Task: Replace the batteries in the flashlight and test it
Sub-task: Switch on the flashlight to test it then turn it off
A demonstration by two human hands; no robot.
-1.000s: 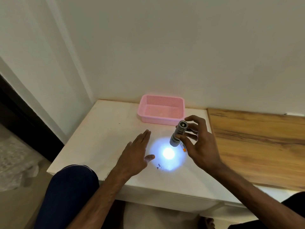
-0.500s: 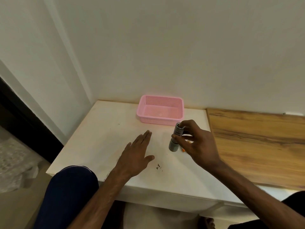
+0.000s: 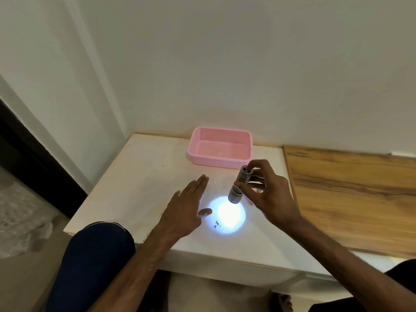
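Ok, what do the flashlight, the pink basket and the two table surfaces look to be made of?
Flashlight: likely metal, grey satin sheen with ribbed rings. Pink basket: moulded plastic, matte, with fine perforated mesh walls. White table: smooth painted or laminated board, slightly scuffed; which one is unclear. Brown surface on the right: wood or wood-look laminate, visible grain streaks, low sheen.

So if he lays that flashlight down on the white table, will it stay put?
Probably not: the flashlight is a smooth round metal cylinder, so it may roll. The white table looks flat and slick. Stood on its wider head, it might tip.
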